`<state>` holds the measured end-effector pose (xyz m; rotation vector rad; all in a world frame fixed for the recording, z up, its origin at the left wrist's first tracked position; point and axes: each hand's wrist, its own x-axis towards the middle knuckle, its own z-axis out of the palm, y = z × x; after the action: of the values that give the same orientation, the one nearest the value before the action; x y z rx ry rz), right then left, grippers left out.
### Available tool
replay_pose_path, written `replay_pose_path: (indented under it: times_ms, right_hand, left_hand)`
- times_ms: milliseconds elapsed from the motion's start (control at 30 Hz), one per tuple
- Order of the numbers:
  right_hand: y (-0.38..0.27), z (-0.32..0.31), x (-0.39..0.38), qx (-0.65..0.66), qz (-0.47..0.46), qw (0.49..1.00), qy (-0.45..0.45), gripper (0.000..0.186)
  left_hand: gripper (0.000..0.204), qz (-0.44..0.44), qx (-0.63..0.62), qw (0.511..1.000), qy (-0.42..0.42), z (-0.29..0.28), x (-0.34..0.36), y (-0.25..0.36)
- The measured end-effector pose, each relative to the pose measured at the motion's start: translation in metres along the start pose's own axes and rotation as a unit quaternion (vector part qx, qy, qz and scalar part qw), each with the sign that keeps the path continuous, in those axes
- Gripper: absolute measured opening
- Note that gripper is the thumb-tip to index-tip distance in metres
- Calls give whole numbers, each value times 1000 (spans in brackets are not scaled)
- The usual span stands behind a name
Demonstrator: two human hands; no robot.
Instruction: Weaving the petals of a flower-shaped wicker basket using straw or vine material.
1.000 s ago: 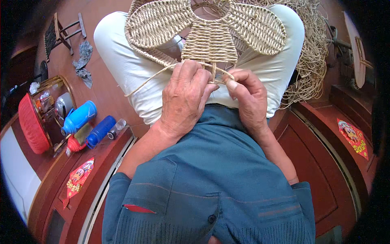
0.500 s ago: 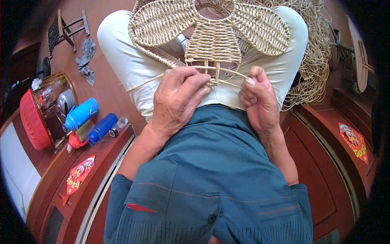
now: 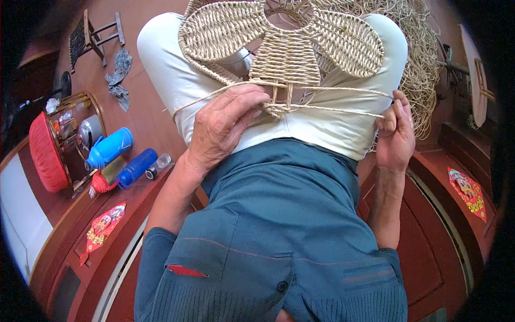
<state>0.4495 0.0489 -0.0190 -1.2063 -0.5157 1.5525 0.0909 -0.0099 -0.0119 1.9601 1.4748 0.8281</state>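
Across my lap lies a woven straw piece [image 3: 284,58] with petal-shaped panels around a round opening. Below its middle panel, bare paired strands run down to a small knotted bit of weave [image 3: 276,110]. My left hand [image 3: 222,121] is closed on that bit, thumb and fingers pinched at its left side. Two strands of straw cord [image 3: 338,110] stretch out to the right, nearly taut. At their ends, my right hand [image 3: 396,126] is closed with its fingers curled on the cord. Another cord end loops left past my left hand over the thigh.
A large heap of straw cord [image 3: 418,70] lies on the floor beyond my right knee. To the left are a light blue flask [image 3: 110,147], a dark blue bottle [image 3: 137,167], a red-covered basket [image 3: 45,153], a grey cloth [image 3: 119,78] and a small chair [image 3: 96,40].
My right hand has moved outward to the right, drawing the strands out longer and straighter. My left hand stays at the weave, shifted slightly left.
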Motion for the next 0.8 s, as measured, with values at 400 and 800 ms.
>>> replay_pose_path:
  times_ms: [400, 800]
  right_hand:
    - [-6, -15, 23, 284, 80, 934, -199, 23]
    - [-22, -9, 4, 250, 104, 946, -179, 24]
  left_hand:
    - [24, -23, -38, 996, -75, -5, 15, 3]
    - [34, 52, 90, 995, 11, 30, 13, 30]
